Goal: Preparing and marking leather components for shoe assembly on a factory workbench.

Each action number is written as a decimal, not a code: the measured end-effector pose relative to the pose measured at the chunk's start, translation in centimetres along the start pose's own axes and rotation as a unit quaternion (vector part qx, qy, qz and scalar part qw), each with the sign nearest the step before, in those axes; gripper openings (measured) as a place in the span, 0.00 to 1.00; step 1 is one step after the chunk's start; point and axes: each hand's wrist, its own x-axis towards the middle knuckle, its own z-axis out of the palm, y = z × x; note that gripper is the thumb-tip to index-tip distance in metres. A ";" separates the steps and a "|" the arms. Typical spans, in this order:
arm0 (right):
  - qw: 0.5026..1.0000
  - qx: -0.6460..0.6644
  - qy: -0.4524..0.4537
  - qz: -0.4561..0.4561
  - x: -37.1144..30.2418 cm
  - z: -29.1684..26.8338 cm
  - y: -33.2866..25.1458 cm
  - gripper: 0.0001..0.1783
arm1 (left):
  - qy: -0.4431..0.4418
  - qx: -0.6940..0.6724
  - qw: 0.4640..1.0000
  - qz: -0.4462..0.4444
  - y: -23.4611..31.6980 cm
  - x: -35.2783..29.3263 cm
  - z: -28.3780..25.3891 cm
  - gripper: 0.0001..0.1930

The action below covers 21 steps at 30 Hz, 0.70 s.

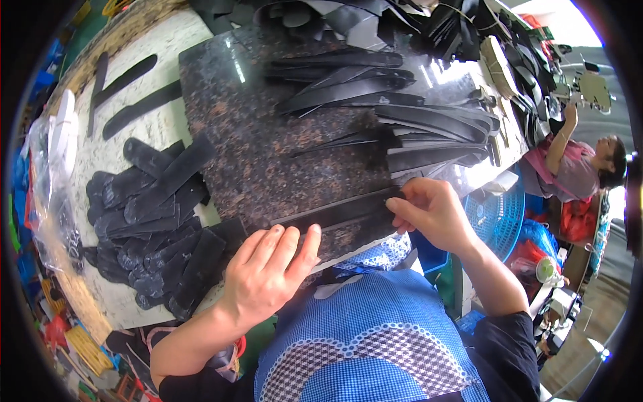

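Note:
A long black leather-like strip (341,213) lies along the near edge of a dark speckled stone slab (268,147). My left hand (268,268) rests on the strip's left part, fingers stretched out and slightly apart. At its other end my right hand (432,213) pinches the strip between thumb and fingers. To the left of my left hand is a heap of rounded black strips (161,221), overlapping one another. Bundles of longer black strips (435,127) lie beyond my right hand, and more loose strips (348,84) are spread across the far part of the slab.
A few single strips (130,80) lie on the pale board at the far left. Black scraps (335,17) crowd the back. A blue plastic basket (495,211) stands right of the table. Beyond it, another person (576,161) is near a machine (589,90).

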 end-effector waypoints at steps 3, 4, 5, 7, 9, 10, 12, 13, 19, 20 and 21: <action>0.999 -0.029 0.011 -0.014 0.2 0.4 0.4 0.13 | -0.038 0.029 0.999 -0.002 0.5 0.6 -0.1 0.23; 0.990 -0.133 0.019 -0.043 0.4 0.5 -0.2 0.14 | -0.040 0.030 0.999 0.001 0.6 0.7 -0.1 0.23; 0.969 -0.236 0.028 -0.073 0.6 0.4 -0.5 0.14 | -0.039 0.014 0.999 -0.004 0.4 1.0 0.0 0.24; 0.964 -0.236 0.051 -0.115 1.0 0.7 0.8 0.15 | -0.040 0.001 0.999 -0.005 0.1 1.5 -0.1 0.26; 0.945 -0.237 0.083 -0.211 0.5 0.5 1.6 0.14 | -0.070 -0.082 0.994 -0.006 -0.7 3.0 -0.8 0.23; 0.931 -0.258 0.061 -0.250 -0.7 -0.1 1.3 0.11 | -0.053 -0.113 0.992 0.010 -1.5 4.1 -1.4 0.20; 0.941 -0.205 0.053 -0.266 -2.8 -2.4 -1.2 0.12 | 0.058 -0.048 0.997 0.012 -3.1 5.4 -1.3 0.16; 0.936 -0.212 0.118 -0.254 -3.2 -4.0 -1.6 0.12 | 0.073 -0.055 0.996 -0.011 -4.1 6.2 -1.5 0.16; 0.827 -0.379 0.349 -0.225 -0.1 -13.1 0.0 0.17 | 0.054 -0.033 0.997 -0.035 -8.5 13.4 2.2 0.26; 0.844 -0.339 0.358 -0.211 -0.2 -12.7 -0.9 0.18 | 0.049 0.005 0.998 -0.025 -9.0 14.5 3.0 0.26; 0.878 -0.260 0.348 -0.201 -0.2 -12.4 -1.8 0.17 | 0.022 -0.034 0.999 -0.021 -9.8 15.0 3.3 0.25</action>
